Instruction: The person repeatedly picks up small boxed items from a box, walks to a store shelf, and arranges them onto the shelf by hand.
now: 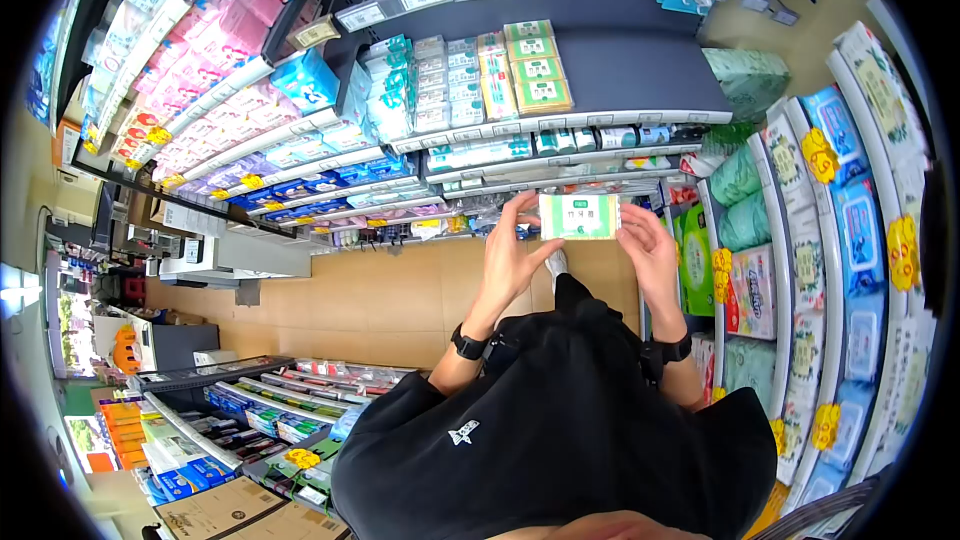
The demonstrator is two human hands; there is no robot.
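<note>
In front of my body, a flat rectangular green-and-white packet [580, 217] is held level between both hands, its printed label facing up. My left hand [515, 255] grips its left edge, with the thumb near the lower corner. On the opposite edge, the fingers and thumb of my right hand [652, 252] close around the side. Similar green-labelled packets [541, 70] are stacked on the shelf ahead, beyond my hands. Beside them lie paler blue-white packets [463, 85]. What the held packet contains cannot be made out.
A dark shelf [640, 80] with price tags on its edge runs across the front. Shelves of blue wipe packs [858, 225] rise close on my right. Pink packages [215, 35] fill the left shelves. Tan floor [350, 290] lies below; cardboard boxes [235, 515] stand lower left.
</note>
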